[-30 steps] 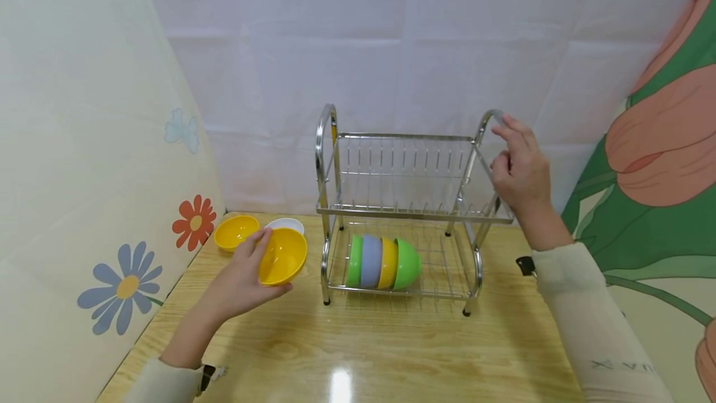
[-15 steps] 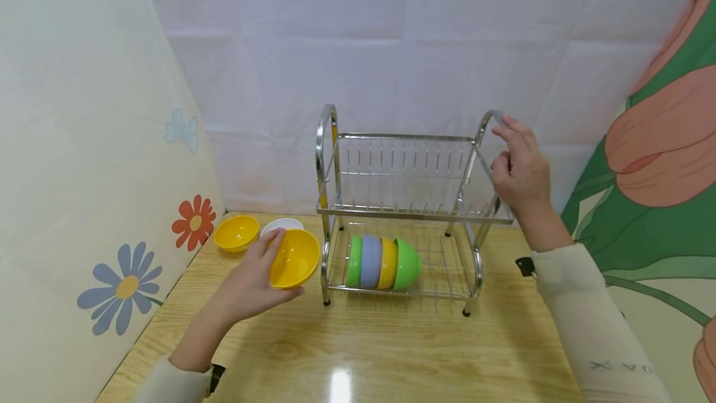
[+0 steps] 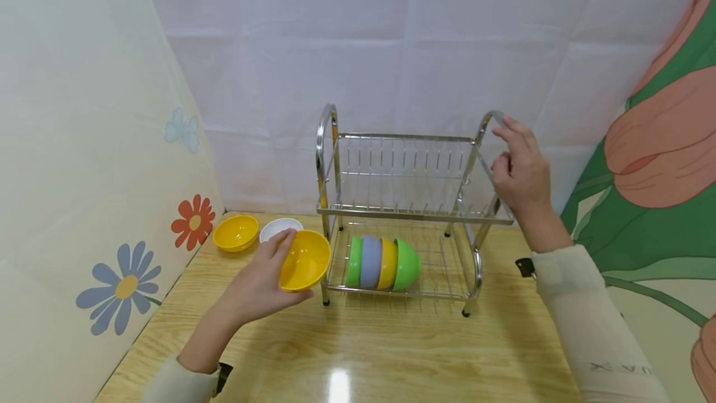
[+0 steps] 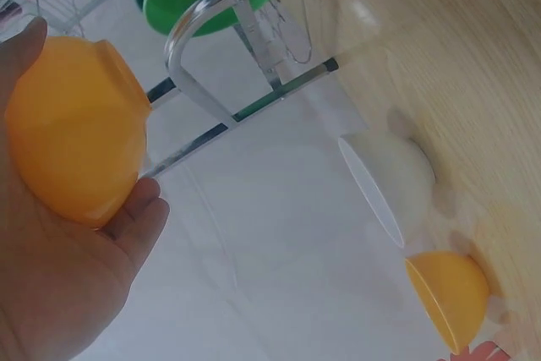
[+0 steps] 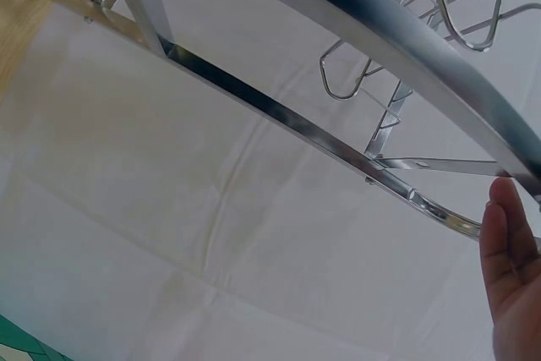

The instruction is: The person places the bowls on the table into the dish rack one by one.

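My left hand [image 3: 260, 282] holds a yellow bowl [image 3: 306, 260], thumb on one side and fingers on the other, its hollow facing right and up. It is in the air by the left front leg of a metal dish rack [image 3: 414, 213]. In the left wrist view the bowl [image 4: 80, 133] shows its outer side against the palm. My right hand [image 3: 520, 170] is at the rack's upper right end, its fingertips touching the curved side frame [image 5: 406, 48]. On the rack's lower shelf, a green bowl [image 3: 408, 264], a yellow bowl [image 3: 388, 264], a blue-grey bowl [image 3: 371, 261] and another green bowl [image 3: 355, 261] stand nested on edge.
Behind my left hand, a white bowl [image 3: 279, 226] and another yellow bowl [image 3: 236, 233] sit on the wooden table [image 3: 358, 347]. The rack's upper shelf [image 3: 414, 211] has upright wire dividers. A pale cloth [image 3: 414, 48] hangs behind, with flower-printed panels at both sides.
My left hand has carried the yellow bowl rightward, closer to the rack, so more of the white bowl shows. My right hand has stayed at the rack's frame.
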`<action>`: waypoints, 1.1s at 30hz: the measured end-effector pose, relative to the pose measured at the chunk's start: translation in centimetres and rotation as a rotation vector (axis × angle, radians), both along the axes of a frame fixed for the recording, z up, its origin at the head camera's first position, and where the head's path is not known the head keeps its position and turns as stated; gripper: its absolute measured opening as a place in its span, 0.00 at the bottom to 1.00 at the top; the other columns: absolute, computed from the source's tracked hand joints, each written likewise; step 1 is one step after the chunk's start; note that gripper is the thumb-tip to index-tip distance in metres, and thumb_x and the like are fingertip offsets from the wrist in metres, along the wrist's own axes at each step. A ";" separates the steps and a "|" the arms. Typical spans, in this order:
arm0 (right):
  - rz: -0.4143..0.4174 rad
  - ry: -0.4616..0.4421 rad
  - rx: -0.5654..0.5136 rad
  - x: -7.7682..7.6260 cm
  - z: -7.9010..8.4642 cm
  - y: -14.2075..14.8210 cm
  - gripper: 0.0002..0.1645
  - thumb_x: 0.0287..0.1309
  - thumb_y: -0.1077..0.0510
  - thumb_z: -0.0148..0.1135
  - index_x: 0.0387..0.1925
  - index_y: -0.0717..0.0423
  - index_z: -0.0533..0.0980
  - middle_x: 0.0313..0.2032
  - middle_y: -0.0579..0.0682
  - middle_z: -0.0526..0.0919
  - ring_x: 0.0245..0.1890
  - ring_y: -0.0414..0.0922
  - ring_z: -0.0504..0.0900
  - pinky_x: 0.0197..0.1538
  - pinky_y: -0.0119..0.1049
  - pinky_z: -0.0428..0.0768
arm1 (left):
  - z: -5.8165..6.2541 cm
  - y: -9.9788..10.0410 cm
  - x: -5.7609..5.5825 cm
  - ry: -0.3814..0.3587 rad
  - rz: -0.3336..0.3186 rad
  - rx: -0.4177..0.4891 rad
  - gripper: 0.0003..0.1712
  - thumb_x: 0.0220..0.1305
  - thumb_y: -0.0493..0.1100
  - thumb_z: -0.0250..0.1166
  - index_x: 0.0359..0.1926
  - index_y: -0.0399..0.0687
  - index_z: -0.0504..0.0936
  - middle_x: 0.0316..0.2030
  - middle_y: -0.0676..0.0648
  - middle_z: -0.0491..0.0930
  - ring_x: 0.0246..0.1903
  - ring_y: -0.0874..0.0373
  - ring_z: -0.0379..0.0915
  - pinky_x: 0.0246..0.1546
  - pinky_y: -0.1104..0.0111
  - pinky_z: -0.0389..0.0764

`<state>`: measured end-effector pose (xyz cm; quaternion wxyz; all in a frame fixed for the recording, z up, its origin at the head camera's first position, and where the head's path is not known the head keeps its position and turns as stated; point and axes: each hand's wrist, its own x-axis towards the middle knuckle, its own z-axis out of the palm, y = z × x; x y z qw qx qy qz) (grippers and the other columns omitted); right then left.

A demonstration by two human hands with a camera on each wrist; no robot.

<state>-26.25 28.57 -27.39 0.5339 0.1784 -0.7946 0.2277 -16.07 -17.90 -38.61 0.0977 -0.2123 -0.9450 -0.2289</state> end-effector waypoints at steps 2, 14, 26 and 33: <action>0.000 0.001 -0.002 -0.1 0.0 0.0 0.28 0.54 0.67 0.48 0.56 0.59 0.79 0.63 0.54 0.80 0.19 0.20 0.50 0.22 0.25 0.56 | 0.1 0.2 0.0 -0.006 -0.006 0.000 0.69 0.46 0.68 0.77 0.80 0.47 0.51 0.76 0.41 0.54 0.68 0.39 0.63 0.59 0.44 0.78; 0.004 0.004 0.002 0.0 0.0 0.0 0.27 0.55 0.68 0.48 0.56 0.59 0.79 0.63 0.55 0.79 0.19 0.19 0.51 0.22 0.24 0.56 | 0.7 1.2 0.5 -0.025 -0.021 -0.006 0.70 0.46 0.69 0.77 0.81 0.49 0.50 0.78 0.44 0.52 0.68 0.42 0.64 0.58 0.46 0.79; 0.006 0.007 0.004 0.0 -0.1 0.0 0.27 0.55 0.67 0.47 0.56 0.59 0.79 0.63 0.54 0.79 0.19 0.19 0.50 0.21 0.24 0.55 | 0.8 2.3 0.6 -0.005 -0.052 0.003 0.69 0.46 0.71 0.76 0.80 0.49 0.52 0.77 0.44 0.54 0.69 0.43 0.64 0.61 0.47 0.77; 0.010 0.014 0.002 -0.1 -0.1 0.0 0.27 0.56 0.68 0.47 0.56 0.59 0.79 0.63 0.55 0.79 0.19 0.19 0.50 0.21 0.23 0.55 | 0.5 3.1 0.6 0.001 -0.067 -0.013 0.68 0.47 0.70 0.76 0.81 0.50 0.52 0.77 0.47 0.54 0.69 0.45 0.64 0.59 0.48 0.79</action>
